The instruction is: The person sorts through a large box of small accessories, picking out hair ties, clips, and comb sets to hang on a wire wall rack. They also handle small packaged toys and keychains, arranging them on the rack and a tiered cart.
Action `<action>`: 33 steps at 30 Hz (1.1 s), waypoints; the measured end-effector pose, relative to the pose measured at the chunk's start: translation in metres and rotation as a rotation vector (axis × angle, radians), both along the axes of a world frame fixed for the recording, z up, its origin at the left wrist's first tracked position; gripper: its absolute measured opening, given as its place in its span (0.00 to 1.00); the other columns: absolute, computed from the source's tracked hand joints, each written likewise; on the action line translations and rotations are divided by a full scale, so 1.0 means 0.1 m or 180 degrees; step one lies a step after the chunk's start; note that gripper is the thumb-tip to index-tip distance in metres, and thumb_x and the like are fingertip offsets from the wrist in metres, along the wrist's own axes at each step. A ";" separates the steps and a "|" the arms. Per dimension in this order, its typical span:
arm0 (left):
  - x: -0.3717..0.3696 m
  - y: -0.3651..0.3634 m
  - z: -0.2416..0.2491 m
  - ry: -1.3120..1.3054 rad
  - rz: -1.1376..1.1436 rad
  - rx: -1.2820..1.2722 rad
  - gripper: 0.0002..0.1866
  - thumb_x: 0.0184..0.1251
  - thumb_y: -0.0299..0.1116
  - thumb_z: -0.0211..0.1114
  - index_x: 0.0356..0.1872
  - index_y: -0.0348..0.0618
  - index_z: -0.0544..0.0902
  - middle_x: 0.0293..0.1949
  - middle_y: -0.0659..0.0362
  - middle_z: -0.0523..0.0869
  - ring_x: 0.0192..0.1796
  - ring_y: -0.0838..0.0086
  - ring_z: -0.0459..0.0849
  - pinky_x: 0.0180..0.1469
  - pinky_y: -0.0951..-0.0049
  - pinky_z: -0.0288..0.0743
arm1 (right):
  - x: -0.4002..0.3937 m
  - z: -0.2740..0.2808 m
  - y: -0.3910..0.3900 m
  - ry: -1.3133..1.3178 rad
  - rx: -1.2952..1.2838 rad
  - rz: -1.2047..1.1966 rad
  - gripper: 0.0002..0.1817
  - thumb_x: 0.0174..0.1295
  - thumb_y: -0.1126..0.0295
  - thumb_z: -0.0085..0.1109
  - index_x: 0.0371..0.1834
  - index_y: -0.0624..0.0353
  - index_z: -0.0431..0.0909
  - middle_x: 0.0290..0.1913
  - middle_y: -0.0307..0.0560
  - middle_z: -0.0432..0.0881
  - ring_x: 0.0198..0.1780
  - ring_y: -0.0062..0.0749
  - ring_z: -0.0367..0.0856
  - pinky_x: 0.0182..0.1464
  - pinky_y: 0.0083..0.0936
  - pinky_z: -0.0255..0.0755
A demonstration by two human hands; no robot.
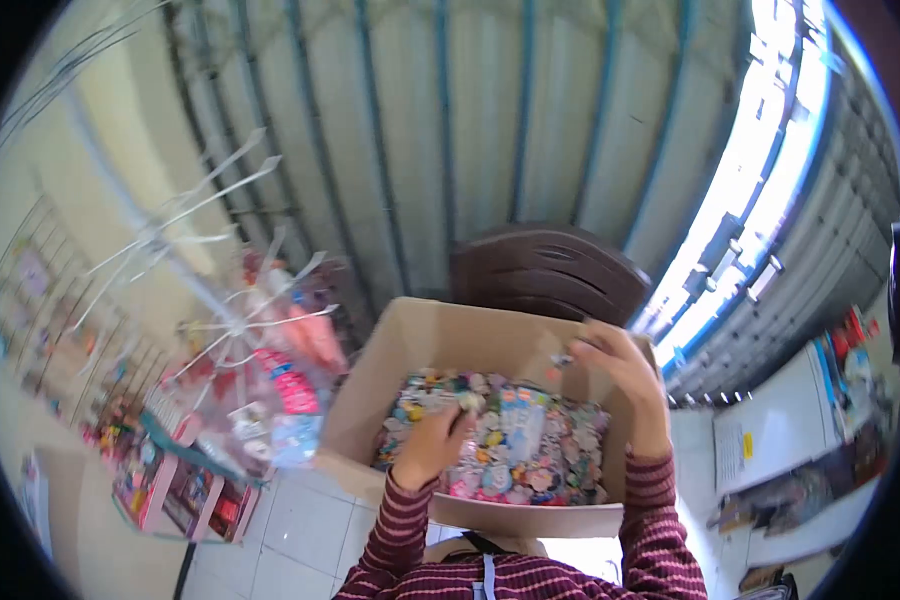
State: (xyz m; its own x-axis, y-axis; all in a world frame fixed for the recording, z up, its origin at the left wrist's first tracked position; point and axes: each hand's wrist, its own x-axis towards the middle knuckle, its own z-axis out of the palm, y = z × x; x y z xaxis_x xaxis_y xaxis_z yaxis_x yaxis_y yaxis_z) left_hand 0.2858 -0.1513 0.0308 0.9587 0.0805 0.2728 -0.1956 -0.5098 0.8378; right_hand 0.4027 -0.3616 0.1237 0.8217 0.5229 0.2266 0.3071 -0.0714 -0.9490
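A cardboard box (355, 405) stands open in front of me, with a layer of small colourful trinkets (495, 455) inside. Among them lies a pale blue-and-white packet (523, 425). My left hand (432, 445) is over the left part of the pile, its fingers closed at a small pale trinket (471, 401). Raised near the box's far right corner, my right hand (618, 368) pinches a small, blurred trinket (562, 361) with dark and orange-red parts. The exact kind of either small piece is too blurred to make out.
Behind the box is a brown plastic chair (545, 268) before a corrugated metal shutter (470, 120). A white rack with prongs (150, 238) and bagged goods (290, 385) stand at left. To the right is a white cabinet (775, 430). Tiled floor (295, 520) shows below.
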 end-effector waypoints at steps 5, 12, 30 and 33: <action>-1.34 0.60 0.45 0.0652 -0.1385 0.0053 0.08 0.58 0.30 0.50 0.35 0.37 0.72 0.26 0.49 0.75 0.29 0.59 0.74 0.32 0.69 0.66 | -0.97 -0.03 0.44 0.0638 0.2089 -0.0451 0.12 0.51 0.75 0.48 0.37 0.69 0.65 0.28 0.47 0.70 0.27 0.24 0.69 0.29 0.19 0.65; -2.87 1.11 0.22 0.0429 0.0282 0.0022 0.09 0.55 0.29 0.54 0.35 0.35 0.73 0.26 0.52 0.75 0.28 0.60 0.74 0.32 0.70 0.67 | -1.77 -0.14 1.65 0.1083 0.3302 0.2276 0.07 0.54 0.72 0.43 0.33 0.62 0.59 0.14 0.43 0.68 0.08 0.21 0.62 0.21 0.21 0.61; -4.66 2.64 -0.61 0.0393 0.4478 -0.0415 0.12 0.45 0.28 0.65 0.23 0.33 0.70 0.17 0.55 0.77 0.20 0.74 0.77 0.24 0.80 0.70 | -3.25 -0.28 5.27 0.0912 0.1819 0.3427 0.18 0.49 0.79 0.37 0.45 0.72 0.65 0.46 0.58 0.71 0.45 0.39 0.72 0.51 0.29 0.60; -4.85 3.15 -0.57 0.0609 0.4519 -0.0076 0.12 0.44 0.29 0.66 0.21 0.34 0.70 0.14 0.55 0.75 0.17 0.76 0.74 0.21 0.80 0.67 | -3.34 -0.32 5.86 0.0770 0.1672 0.3474 0.20 0.48 0.83 0.36 0.47 0.72 0.64 0.46 0.56 0.71 0.44 0.35 0.73 0.50 0.27 0.61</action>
